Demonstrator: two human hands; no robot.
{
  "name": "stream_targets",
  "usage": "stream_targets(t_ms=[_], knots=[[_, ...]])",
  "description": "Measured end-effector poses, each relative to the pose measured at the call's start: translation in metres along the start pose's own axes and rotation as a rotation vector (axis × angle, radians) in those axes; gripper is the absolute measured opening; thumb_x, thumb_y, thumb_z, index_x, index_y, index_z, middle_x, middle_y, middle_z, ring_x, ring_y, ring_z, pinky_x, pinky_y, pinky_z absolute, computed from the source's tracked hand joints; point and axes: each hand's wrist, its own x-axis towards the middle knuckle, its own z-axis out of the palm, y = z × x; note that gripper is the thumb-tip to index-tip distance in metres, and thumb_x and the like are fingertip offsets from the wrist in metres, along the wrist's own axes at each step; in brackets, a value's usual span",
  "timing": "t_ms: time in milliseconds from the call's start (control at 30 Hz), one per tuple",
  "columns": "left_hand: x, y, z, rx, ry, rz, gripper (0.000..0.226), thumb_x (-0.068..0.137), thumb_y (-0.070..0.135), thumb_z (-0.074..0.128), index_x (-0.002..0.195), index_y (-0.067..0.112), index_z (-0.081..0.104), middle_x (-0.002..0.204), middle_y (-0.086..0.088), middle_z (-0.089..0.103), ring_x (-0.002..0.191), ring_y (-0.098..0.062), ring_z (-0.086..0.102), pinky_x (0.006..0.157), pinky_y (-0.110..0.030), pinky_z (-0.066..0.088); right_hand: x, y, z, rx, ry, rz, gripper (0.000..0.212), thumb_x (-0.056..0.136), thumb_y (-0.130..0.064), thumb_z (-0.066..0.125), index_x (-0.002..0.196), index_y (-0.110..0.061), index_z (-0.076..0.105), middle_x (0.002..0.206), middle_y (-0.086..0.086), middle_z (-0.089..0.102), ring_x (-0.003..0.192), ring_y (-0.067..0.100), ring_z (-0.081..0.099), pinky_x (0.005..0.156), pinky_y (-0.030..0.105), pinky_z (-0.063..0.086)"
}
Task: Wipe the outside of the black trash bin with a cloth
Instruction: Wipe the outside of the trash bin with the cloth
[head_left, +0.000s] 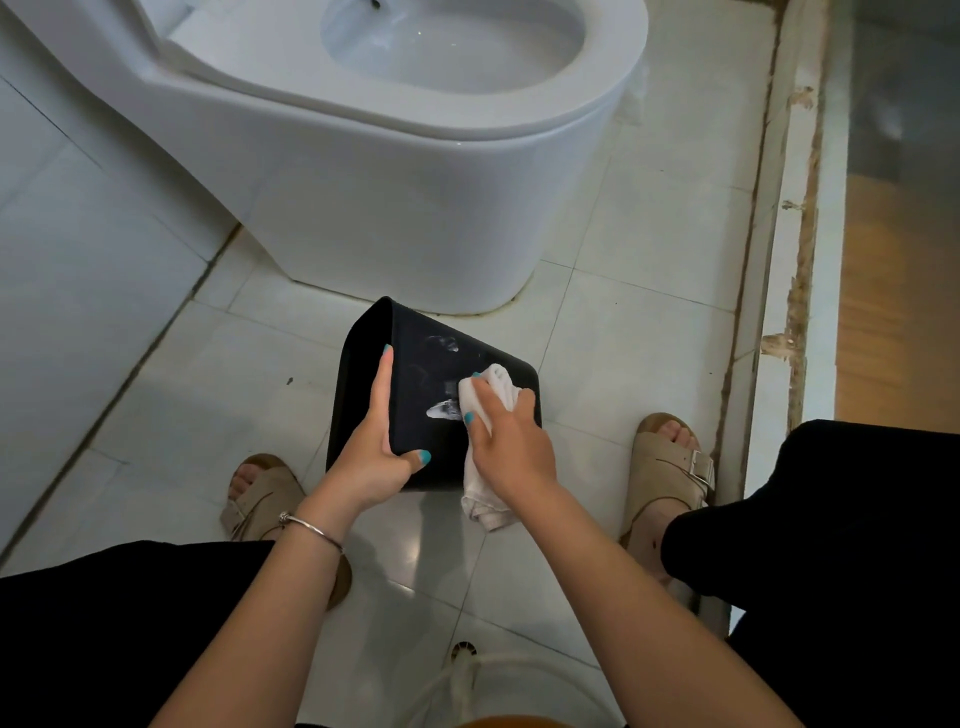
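Soft, even daylight, brightest at one o'clock on the floor tiles (649, 249). Glare streaks gleam wet on the black trash bin (415, 374). Dim shade pools at nine o'clock. Wide-angle bending curves the edges; centre sharp, right rim slightly soft.

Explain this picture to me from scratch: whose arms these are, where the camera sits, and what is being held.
There is no machine here. The single picture comes from a camera worn on a person's head, looking down at their own arms, knees and sandalled feet. They crouch on a tiled bathroom floor in front of a white toilet. The left hand grips a black trash bin, tipped so that one side faces up, with fingers along its edge. The right hand holds a white cloth bunched against that upturned side; the cloth's loose end hangs down. Pale smears show on the bin beside the cloth.
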Motion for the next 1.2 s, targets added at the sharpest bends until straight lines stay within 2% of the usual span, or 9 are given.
stream_targets(t_ms=[133,267,400,500,700,833,933,1100,1200], knots=[[-0.001,0.0,-0.003,0.022,0.012,-0.002,0.118,0.083,-0.008,0.066,0.146,0.054,-0.012,0.134,0.01,0.045,0.108,-0.007,0.058,0.08,-0.024,0.054,-0.006,-0.01,-0.001,-0.026,-0.005,-0.092,0.046,0.101,-0.037,0.037,0.145,-0.043,0.025,0.125,0.007,0.03,0.075,0.026,0.052,0.072,0.037,0.051],[-0.001,0.002,-0.003,-0.009,-0.008,0.013,0.115,0.083,-0.01,0.065,0.149,0.05,-0.008,0.135,0.016,0.038,0.107,0.003,0.053,0.073,-0.012,0.051,0.0,0.008,-0.004,0.006,-0.012,-0.024,0.044,0.101,-0.041,0.035,0.143,-0.048,0.025,0.131,0.005,0.029,0.08,0.026,0.052,0.075,0.036,0.05],[-0.002,0.002,-0.003,-0.022,0.0,0.01,0.116,0.083,-0.01,0.066,0.148,0.052,-0.008,0.142,0.014,0.035,0.114,-0.004,0.051,0.074,-0.011,0.051,0.0,0.022,0.0,0.013,-0.032,0.083,0.044,0.102,-0.043,0.032,0.145,-0.046,0.024,0.139,0.005,0.027,0.091,0.029,0.057,0.081,0.037,0.052],[-0.002,0.001,0.001,-0.001,0.003,0.007,0.116,0.084,-0.01,0.065,0.148,0.051,-0.01,0.14,0.013,0.038,0.11,0.001,0.052,0.072,-0.007,0.049,-0.006,0.012,0.002,-0.013,-0.01,0.071,0.047,0.102,-0.041,0.033,0.147,-0.042,0.023,0.138,0.007,0.027,0.089,0.027,0.056,0.08,0.036,0.051],[0.002,-0.005,-0.01,-0.022,0.002,-0.004,0.116,0.083,-0.01,0.065,0.149,0.049,-0.01,0.144,0.005,0.04,0.117,-0.009,0.054,0.086,-0.024,0.052,-0.01,-0.011,0.002,0.001,-0.038,-0.116,0.046,0.101,-0.04,0.036,0.145,-0.046,0.024,0.132,0.005,0.028,0.085,0.027,0.056,0.076,0.04,0.053],[0.001,0.001,-0.008,-0.027,0.002,0.005,0.114,0.083,-0.007,0.068,0.149,0.05,-0.006,0.142,0.009,0.036,0.119,-0.01,0.051,0.078,-0.017,0.052,-0.007,0.006,0.002,0.04,-0.007,-0.062,0.046,0.101,-0.041,0.038,0.144,-0.052,0.025,0.134,0.002,0.028,0.088,0.022,0.053,0.076,0.034,0.05],[-0.002,0.006,-0.003,-0.043,0.011,0.01,0.113,0.084,-0.008,0.066,0.149,0.051,-0.006,0.137,0.012,0.039,0.111,-0.001,0.052,0.073,-0.011,0.051,-0.004,0.014,0.003,0.06,0.024,-0.012,0.045,0.101,-0.041,0.039,0.143,-0.052,0.028,0.133,0.001,0.03,0.084,0.016,0.045,0.07,0.026,0.04],[-0.003,0.011,0.006,0.021,0.025,0.013,0.116,0.085,-0.007,0.065,0.144,0.058,-0.011,0.139,0.008,0.043,0.115,-0.009,0.056,0.087,-0.025,0.054,-0.013,0.006,0.005,0.048,0.052,-0.011,0.047,0.101,-0.039,0.039,0.145,-0.047,0.026,0.13,0.003,0.03,0.081,0.018,0.046,0.07,0.027,0.043],[-0.001,0.009,0.006,0.041,0.034,0.005,0.116,0.085,-0.005,0.065,0.146,0.054,-0.013,0.138,0.007,0.043,0.113,-0.007,0.055,0.09,-0.026,0.053,-0.017,-0.006,0.002,0.045,0.031,-0.086,0.046,0.1,-0.04,0.039,0.145,-0.046,0.028,0.127,0.003,0.03,0.078,0.019,0.046,0.069,0.03,0.045]])
